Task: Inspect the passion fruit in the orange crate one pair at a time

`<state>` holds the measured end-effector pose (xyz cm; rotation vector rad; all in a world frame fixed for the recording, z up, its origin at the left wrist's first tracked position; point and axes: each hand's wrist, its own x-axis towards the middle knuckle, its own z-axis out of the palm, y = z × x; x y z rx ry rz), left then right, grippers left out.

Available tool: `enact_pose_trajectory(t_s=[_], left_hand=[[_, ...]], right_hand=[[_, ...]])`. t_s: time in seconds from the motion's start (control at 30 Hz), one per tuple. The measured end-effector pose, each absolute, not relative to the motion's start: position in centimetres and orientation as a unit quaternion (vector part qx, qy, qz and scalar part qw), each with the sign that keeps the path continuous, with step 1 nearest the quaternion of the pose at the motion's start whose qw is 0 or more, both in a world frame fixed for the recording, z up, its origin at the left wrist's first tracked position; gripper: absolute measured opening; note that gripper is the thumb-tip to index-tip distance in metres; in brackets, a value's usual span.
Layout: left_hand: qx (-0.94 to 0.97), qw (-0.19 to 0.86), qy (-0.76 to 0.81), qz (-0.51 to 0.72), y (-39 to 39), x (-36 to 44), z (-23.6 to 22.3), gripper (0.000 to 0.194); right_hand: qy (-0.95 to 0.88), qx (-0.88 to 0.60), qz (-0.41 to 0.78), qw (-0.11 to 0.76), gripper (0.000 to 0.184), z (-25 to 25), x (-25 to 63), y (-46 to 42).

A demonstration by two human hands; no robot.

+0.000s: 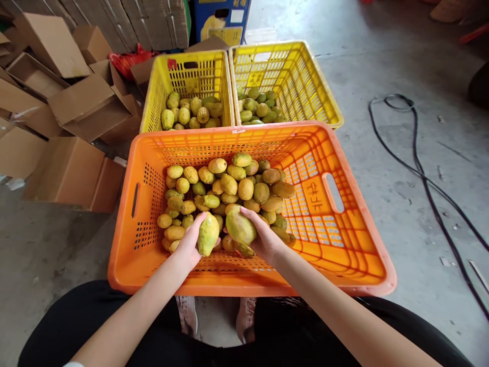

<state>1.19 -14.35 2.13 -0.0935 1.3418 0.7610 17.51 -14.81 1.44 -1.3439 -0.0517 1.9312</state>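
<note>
My left hand [190, 241] is closed around a yellow-green papaya [208, 234], thumb along its upper left side. In my right hand [264, 238] is a second, rounder green papaya [240, 225], gripped with the thumb on top. Both are held side by side, a little apart, above the near part of a large orange crate [317, 278]. Beneath them lies a pile of yellow, green and brownish papayas [229, 184] inside this crate. The fingers under both held fruits are mostly hidden.
Beyond the orange crate stand two yellow crates, the left one [147, 104] and the right one [324, 89], each with fruit inside. Cardboard boxes [69, 168] are heaped at the left. A black cable [420, 173] runs over the concrete floor at the right.
</note>
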Motion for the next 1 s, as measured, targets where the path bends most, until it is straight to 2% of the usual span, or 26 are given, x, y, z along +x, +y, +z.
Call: enact_pose_trajectory(t_s=[0.17,0.37,0.6,0.7,0.8,1.0], left_hand=[[-0.05,0.725,0.612,0.313,-14.4,1.2,2.3,0.018],[-0.092,0.741,0.59,0.308,-14.6,1.3,2.1,0.026],[-0.056,0.758,0.58,0.293,-14.6,1.3,2.0,0.031],[-0.012,0.764,0.561,0.317,-14.7,1.1,2.0,0.021],[0.006,0.762,0.546,0.348,-14.8,1.1,2.0,0.025],[-0.037,0.726,0.584,0.361,-14.7,1.3,2.3,0.013]], right_hand=[[0.033,-0.53,0.756,0.383,0.026,1.7,17.6,-14.7],[0.027,-0.499,0.779,0.38,0.024,1.7,17.8,-14.7],[0.028,-0.524,0.766,0.371,0.021,1.7,17.5,-14.9],[0.03,-0.523,0.767,0.371,0.021,1.9,17.4,-14.8],[0.037,-0.522,0.765,0.374,0.02,1.9,17.3,-14.8],[-0.045,-0.496,0.76,0.417,0.032,0.9,17.6,-15.0]])
